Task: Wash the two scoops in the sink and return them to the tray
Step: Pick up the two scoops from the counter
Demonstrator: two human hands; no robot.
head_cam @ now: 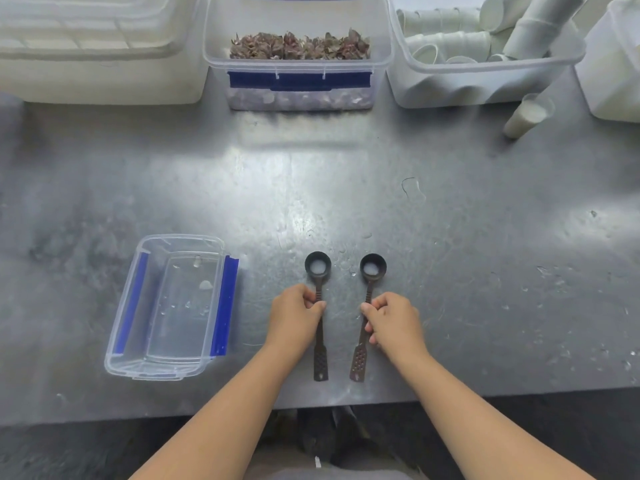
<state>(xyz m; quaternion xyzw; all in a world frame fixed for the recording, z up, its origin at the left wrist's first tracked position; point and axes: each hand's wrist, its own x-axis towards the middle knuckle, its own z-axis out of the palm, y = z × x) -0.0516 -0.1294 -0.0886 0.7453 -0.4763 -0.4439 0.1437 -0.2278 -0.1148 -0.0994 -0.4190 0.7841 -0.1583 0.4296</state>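
Both hands on the counter [450, 237]; left hand [294, 315] clamped on left scoop [318, 271]; right hand [394, 323] likewise on right scoop [371, 270]; tray [131, 313] beside.

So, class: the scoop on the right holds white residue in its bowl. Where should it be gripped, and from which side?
Grip the right scoop on its thin ribbed neck, coming from the right side, as the right hand does. The handle lies flat, running toward the table edge, so a mid-handle pinch probably keeps the bowl level.
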